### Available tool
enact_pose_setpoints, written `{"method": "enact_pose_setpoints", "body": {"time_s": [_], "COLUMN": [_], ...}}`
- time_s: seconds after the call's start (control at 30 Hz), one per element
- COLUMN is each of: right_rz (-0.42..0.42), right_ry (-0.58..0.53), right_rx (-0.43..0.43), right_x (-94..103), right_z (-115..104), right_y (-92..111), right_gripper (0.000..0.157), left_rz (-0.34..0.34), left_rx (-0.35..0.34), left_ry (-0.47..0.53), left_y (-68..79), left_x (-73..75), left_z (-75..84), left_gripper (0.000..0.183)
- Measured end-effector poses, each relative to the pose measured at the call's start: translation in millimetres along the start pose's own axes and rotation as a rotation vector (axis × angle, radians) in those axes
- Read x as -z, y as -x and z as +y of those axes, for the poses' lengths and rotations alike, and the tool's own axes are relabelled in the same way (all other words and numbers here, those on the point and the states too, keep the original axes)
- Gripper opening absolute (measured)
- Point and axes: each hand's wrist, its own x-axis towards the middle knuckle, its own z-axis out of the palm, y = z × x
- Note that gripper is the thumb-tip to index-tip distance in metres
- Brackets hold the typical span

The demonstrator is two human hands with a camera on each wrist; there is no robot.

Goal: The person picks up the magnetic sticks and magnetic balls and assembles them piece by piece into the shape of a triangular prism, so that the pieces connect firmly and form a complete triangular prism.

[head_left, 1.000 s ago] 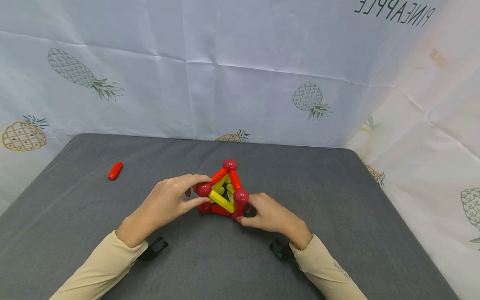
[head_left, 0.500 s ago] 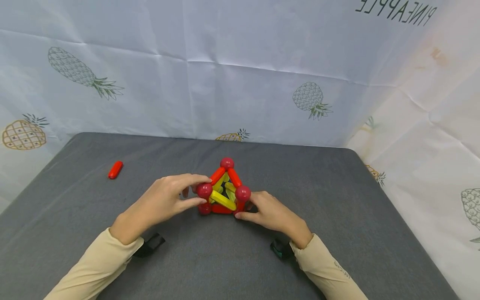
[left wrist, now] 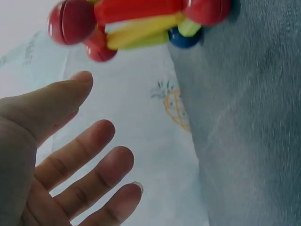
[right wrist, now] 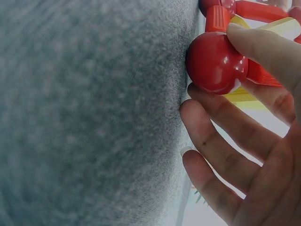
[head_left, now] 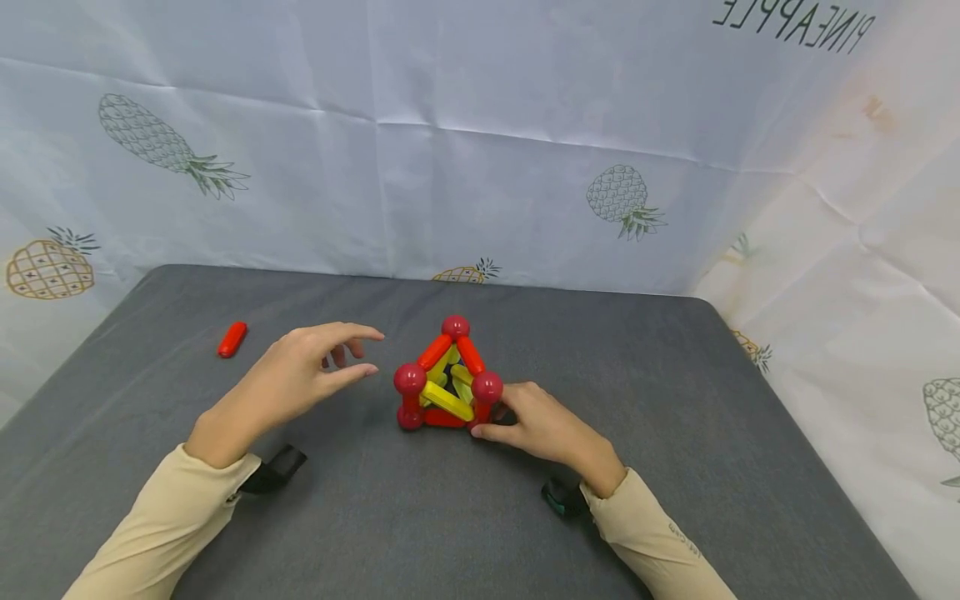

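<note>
A prism-like frame of magnetic balls and rods [head_left: 447,401] stands on the grey table. Its corners are dark red balls, joined by red rods, with yellow rods running inside. In the left wrist view a dark blue ball [left wrist: 184,38] shows at its inner side. My right hand [head_left: 546,427] holds the frame's lower right corner, with the thumb and fingers around the red ball [right wrist: 214,63] and rod there. Left of the frame, my left hand [head_left: 296,367] is in the air, fingers spread and holding nothing, a small gap away from the nearest ball.
A loose red rod [head_left: 232,340] lies on the table [head_left: 420,517] at the back left, beyond my left hand. Behind the table hangs a white pineapple-print cloth [head_left: 480,192]. Black wrist straps [head_left: 276,471] sit under both sleeves.
My left hand has let go of the frame's left balls and moved away to the left. The frame has turned and shifted slightly; my right hand stays on its corner.
</note>
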Motion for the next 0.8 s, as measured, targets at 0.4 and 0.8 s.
{"method": "enact_pose_setpoints", "body": {"time_s": [0.4,0.8], "right_rz": [-0.008,-0.013], "right_ry": [-0.045,-0.063], "right_rx": [-0.015,0.013], "right_x": [0.0,0.1], "right_z": [1,2], "right_y": [0,0], "right_gripper": [0.020,0.022], "left_rz": [0.061,0.048], "left_rx": [0.115,0.168], "left_ry": [-0.019,-0.031], "left_y": [6.6,12.3], "left_x": [12.2,14.9], "left_z": [-31.1,-59.4], "left_gripper": [0.034,0.035]}}
